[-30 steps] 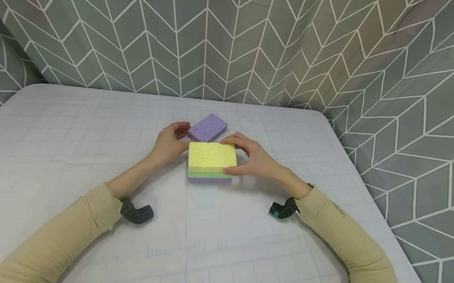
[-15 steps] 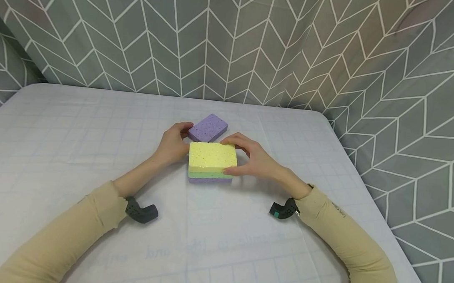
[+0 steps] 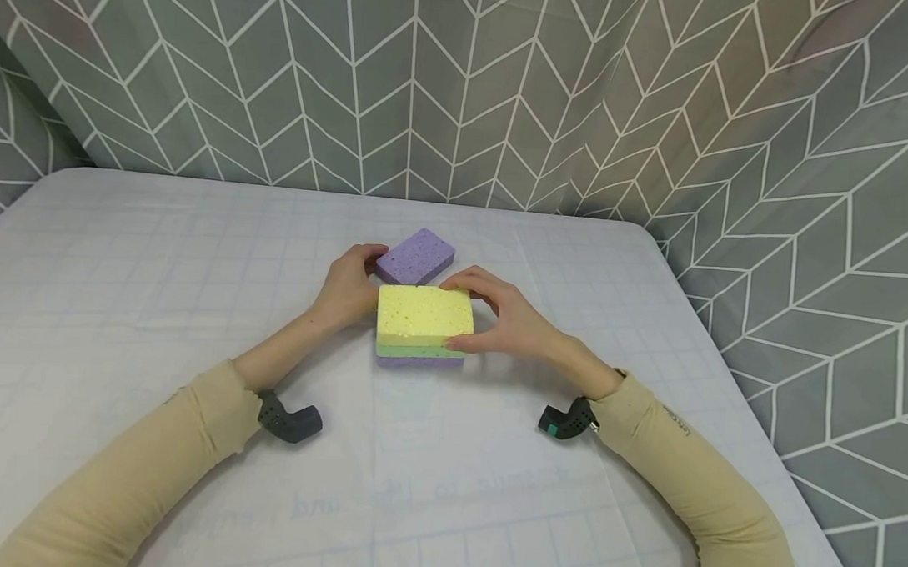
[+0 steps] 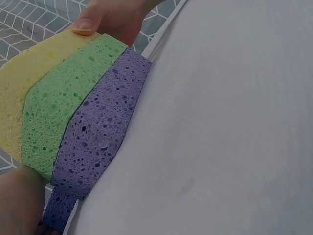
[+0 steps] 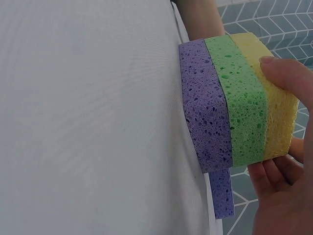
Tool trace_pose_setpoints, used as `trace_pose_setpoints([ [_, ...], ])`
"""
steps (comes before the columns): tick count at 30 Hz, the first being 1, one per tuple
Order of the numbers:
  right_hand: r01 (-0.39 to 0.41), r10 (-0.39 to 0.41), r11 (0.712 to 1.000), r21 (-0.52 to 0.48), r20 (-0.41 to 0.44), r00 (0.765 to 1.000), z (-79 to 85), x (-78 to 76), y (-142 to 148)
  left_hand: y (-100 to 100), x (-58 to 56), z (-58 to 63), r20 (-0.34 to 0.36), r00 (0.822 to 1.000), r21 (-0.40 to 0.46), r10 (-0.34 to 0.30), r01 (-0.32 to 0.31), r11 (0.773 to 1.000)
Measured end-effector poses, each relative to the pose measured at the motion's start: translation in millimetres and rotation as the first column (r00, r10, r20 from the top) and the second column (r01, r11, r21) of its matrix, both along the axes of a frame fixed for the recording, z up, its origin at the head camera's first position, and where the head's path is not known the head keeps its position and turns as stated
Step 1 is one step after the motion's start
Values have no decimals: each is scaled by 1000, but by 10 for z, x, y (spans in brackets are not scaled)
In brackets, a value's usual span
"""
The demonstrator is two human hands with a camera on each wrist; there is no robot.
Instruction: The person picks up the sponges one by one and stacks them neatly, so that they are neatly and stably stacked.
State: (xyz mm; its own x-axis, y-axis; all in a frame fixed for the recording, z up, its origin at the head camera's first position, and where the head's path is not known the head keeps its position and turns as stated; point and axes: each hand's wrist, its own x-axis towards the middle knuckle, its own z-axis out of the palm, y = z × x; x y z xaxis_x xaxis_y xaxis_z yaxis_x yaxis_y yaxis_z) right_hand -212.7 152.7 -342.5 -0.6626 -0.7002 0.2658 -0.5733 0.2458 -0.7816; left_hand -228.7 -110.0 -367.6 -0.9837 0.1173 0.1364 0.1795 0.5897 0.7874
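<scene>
Three sponges lie stacked: yellow sponge [image 3: 425,315] on top, green sponge [image 5: 243,105] in the middle, purple sponge [image 5: 205,107] at the bottom. My right hand [image 3: 509,313] holds the yellow sponge at its right end, thumb on the near side and fingers on the far side. Behind the stack lies another purple sponge [image 3: 416,256], turned at an angle. My left hand [image 3: 349,286] is at its left end, fingers bent and their tips out of sight. The left thumb is hidden behind the stack's left edge, so its hold is unclear.
A white cloth [image 3: 199,266] with faint grid lines and lettering covers the table. Beyond the table's far and right edges hangs a grey curtain [image 3: 386,81] with white chevron lines. Black wrist cameras sit on both cuffs.
My left hand and forearm have shifted slightly right, and the fingers have come up against the rear purple sponge. My right hand and the stack look unchanged.
</scene>
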Motion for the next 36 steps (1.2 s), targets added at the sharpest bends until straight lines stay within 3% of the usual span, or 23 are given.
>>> trace_pose_setpoints([
  [8, 2, -2, 1000, 5, -8, 1000, 9, 7, -1, -3, 11, -7, 4, 1000, 40, 10, -10, 999],
  [36, -2, 2, 1000, -6, -6, 1000, -6, 4, 4, -10, 0, -32, -22, 999, 62, 37, -35, 997],
])
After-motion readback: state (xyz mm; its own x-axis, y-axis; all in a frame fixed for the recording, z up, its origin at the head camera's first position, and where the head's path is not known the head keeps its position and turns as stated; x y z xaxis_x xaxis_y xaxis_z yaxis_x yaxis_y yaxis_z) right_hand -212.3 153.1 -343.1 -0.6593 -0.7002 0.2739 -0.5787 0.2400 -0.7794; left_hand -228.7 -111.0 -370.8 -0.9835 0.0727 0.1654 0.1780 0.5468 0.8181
